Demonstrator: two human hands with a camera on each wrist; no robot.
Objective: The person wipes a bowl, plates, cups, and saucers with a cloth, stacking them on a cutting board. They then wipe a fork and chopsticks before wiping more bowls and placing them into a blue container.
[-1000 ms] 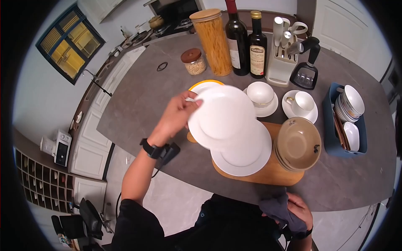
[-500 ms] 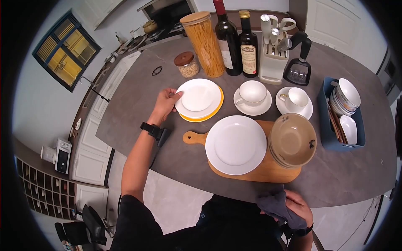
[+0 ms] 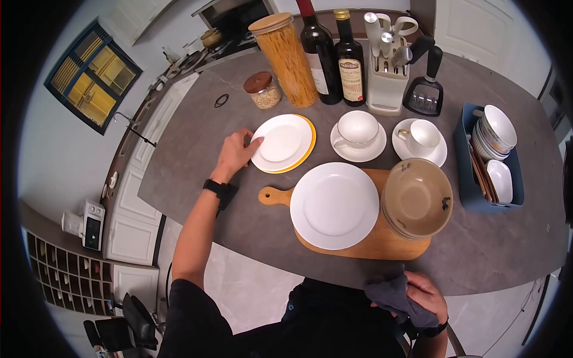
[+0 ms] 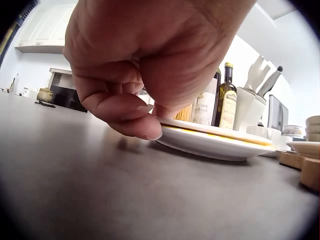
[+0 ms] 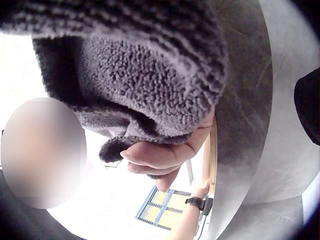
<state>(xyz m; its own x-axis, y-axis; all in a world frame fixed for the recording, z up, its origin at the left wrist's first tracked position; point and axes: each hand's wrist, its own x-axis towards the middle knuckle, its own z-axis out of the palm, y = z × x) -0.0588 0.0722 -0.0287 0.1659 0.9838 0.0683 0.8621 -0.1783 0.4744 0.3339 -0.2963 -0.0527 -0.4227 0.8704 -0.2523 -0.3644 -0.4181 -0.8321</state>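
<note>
A small white plate (image 3: 280,142) lies on a yellow-rimmed plate (image 3: 310,149) at the left of the table. My left hand (image 3: 237,154) pinches the left edge of the white plate, thumb on top and curled fingers at the side. In the left wrist view those fingers (image 4: 140,125) sit right at the rims of the two stacked plates, low over the table. By the front edge of the table, my right hand (image 3: 427,296) grips a bunched dark grey cloth (image 3: 394,295). In the right wrist view the fuzzy cloth (image 5: 145,75) hides much of that hand.
A larger white plate (image 3: 334,206) and stacked beige bowls (image 3: 416,197) occupy a wooden board (image 3: 277,196). Behind stand two cups (image 3: 358,128) on saucers, a pasta jar (image 3: 286,62), bottles (image 3: 350,71) and a knife block (image 3: 385,86). A blue basket (image 3: 486,200) holds bowls.
My left hand has carried the small white plate left from above the larger plate and set it on the yellow-rimmed plate, then shifted it slightly. The right hand stays with the cloth.
</note>
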